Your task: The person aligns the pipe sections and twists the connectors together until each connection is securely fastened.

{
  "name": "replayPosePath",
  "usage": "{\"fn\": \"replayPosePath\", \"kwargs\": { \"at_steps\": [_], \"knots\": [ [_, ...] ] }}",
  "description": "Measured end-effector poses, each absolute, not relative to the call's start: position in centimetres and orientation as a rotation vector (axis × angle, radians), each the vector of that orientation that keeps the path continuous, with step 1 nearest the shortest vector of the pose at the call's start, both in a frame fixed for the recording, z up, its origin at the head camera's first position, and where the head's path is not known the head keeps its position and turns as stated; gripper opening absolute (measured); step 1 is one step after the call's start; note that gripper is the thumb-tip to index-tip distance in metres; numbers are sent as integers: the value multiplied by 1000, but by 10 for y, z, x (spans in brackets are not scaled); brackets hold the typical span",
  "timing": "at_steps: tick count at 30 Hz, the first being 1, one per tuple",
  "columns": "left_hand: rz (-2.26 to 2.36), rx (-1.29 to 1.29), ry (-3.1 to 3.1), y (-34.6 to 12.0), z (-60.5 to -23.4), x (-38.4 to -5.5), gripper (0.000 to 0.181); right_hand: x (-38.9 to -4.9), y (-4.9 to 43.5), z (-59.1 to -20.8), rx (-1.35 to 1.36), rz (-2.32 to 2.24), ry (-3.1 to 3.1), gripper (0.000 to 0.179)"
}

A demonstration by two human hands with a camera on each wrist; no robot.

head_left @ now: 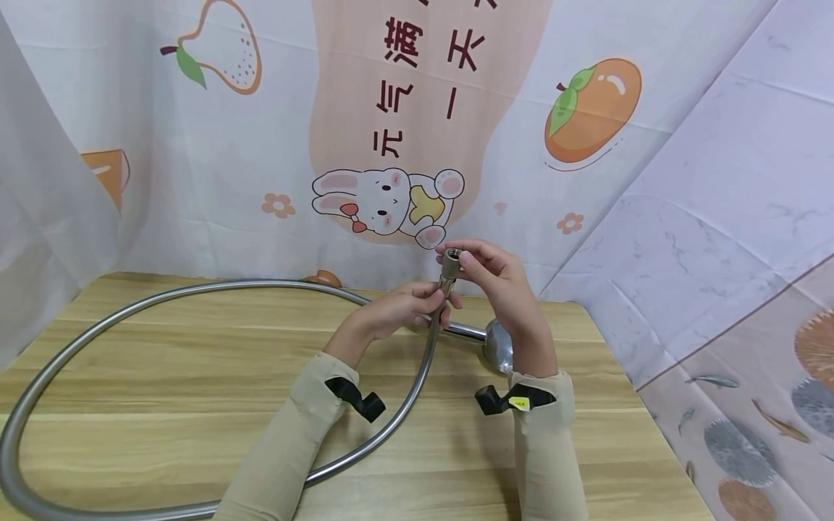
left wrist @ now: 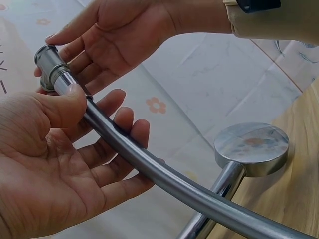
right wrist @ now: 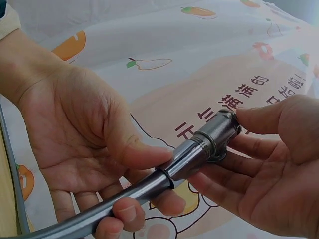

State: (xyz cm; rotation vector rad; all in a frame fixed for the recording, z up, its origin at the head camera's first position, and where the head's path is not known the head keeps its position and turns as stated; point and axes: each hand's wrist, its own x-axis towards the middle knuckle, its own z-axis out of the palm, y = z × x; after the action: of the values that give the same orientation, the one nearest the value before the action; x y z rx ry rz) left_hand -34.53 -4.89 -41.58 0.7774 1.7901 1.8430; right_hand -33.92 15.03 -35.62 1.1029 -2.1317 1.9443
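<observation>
In the head view a grey metal shower hose rises to a metal fitting with a threaded opening facing up. My left hand grips the hose's end just below that fitting, thumb on one side and fingers around the other. With thumb and fingers my right hand pinches the fitting itself. A small part juts from the fitting's side in the right wrist view. Behind my right wrist lies a round chrome shower head, its handle partly hidden by my left hand.
The hose loops widely over the left of the wooden table and passes under my left forearm. A printed curtain hangs along the table's back edge, with another patterned cloth at the right.
</observation>
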Motion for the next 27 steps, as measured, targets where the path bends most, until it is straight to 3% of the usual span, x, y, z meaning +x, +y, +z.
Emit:
{"fn": "replayPosePath", "kwargs": {
  "at_steps": [15, 27],
  "knots": [
    [1823, 784, 1777, -48, -415, -345, 34, -354, 157, -365, 1470, 2365, -1893, 32],
    [1816, 788, 1778, -49, -415, -345, 34, -356, 158, -367, 1497, 2366, -1953, 38]
  ]
}}
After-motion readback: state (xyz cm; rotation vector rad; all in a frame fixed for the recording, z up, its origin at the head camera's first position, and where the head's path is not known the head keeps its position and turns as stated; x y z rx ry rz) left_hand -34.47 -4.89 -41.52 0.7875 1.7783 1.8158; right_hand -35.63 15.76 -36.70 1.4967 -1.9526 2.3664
